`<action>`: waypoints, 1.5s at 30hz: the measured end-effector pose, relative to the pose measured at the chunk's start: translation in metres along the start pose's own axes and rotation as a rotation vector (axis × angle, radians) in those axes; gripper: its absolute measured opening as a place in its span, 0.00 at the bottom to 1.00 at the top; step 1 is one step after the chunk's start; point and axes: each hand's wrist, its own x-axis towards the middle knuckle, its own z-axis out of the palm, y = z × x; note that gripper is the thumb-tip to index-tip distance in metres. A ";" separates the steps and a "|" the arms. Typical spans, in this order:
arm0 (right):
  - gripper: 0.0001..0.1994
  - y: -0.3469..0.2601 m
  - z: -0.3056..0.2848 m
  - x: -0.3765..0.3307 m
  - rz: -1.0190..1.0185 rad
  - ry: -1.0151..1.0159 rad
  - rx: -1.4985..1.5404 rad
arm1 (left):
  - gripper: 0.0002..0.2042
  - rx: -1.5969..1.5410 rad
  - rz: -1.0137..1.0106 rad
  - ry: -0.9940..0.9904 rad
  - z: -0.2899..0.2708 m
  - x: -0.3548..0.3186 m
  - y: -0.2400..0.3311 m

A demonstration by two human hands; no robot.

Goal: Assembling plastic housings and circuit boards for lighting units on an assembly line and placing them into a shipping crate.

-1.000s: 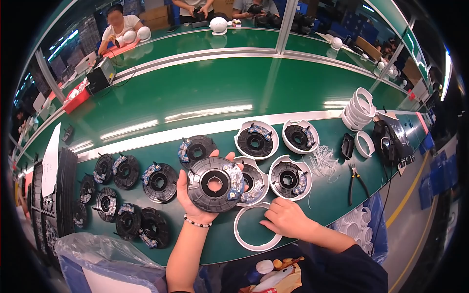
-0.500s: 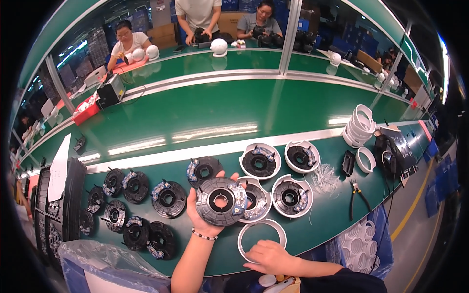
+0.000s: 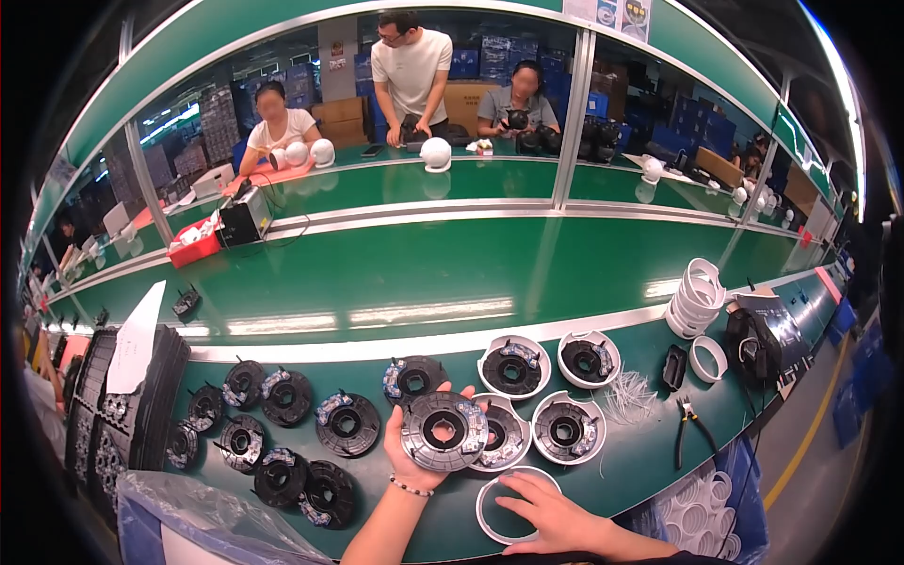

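Note:
My left hand (image 3: 405, 460) grips a black round disc (image 3: 420, 441) with a central hole and a curved circuit board on its right side, raised above the table. Below and to its right, a white plastic ring (image 3: 484, 521) lies on the green table. Over that ring is my right hand (image 3: 551, 513), fingers spread apart; whether the fingertips touch the rim I cannot tell. Just behind the held disc sits a white ring with a similar disc inside (image 3: 508, 438), partly covered by it. Another assembled ring and disc (image 3: 568, 428) stands to the right.
Several loose black discs (image 3: 347, 424) lie at the left beside stacked black trays (image 3: 141, 414). White zip ties (image 3: 633, 397), pliers (image 3: 690, 428) and stacked white rings (image 3: 695, 301) are at the right. A bin of white rings (image 3: 697, 508) stands below. People work across the bench.
The view has tilted upward, so the table sits lower in it. My right hand's fingers have spread and reach farther across the white ring. The left hand still holds the disc.

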 end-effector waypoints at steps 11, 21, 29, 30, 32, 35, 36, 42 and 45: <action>0.20 -0.014 0.019 -0.006 0.016 -0.147 0.274 | 0.31 -0.086 -0.006 -0.014 0.002 0.002 0.004; 0.09 -0.021 0.032 -0.012 -0.049 -0.175 0.304 | 0.33 -0.067 -0.010 -0.029 -0.003 0.001 0.005; 0.31 -0.033 0.014 0.001 -0.047 -0.020 0.075 | 0.31 -0.089 -0.013 -0.017 -0.003 0.000 0.005; 0.33 -0.035 0.009 0.003 -0.033 0.011 0.038 | 0.31 -0.088 -0.010 -0.016 -0.004 0.000 0.006; 0.36 -0.031 0.013 0.000 0.044 -0.030 0.011 | 0.30 -0.087 -0.014 -0.020 -0.005 0.000 0.006; 0.38 -0.031 0.009 -0.001 0.075 -0.047 0.006 | 0.33 -0.085 -0.017 -0.014 -0.007 0.003 0.005; 0.40 -0.033 0.007 -0.001 0.108 -0.071 0.000 | 0.33 -0.086 -0.020 -0.017 -0.007 0.004 0.005; 0.48 -0.037 0.005 0.000 0.248 -0.161 0.015 | 0.32 -0.074 -0.010 -0.006 -0.009 0.002 0.005; 0.49 -0.038 0.006 -0.002 0.237 -0.204 0.004 | 0.33 -0.055 0.000 -0.003 -0.007 0.000 0.005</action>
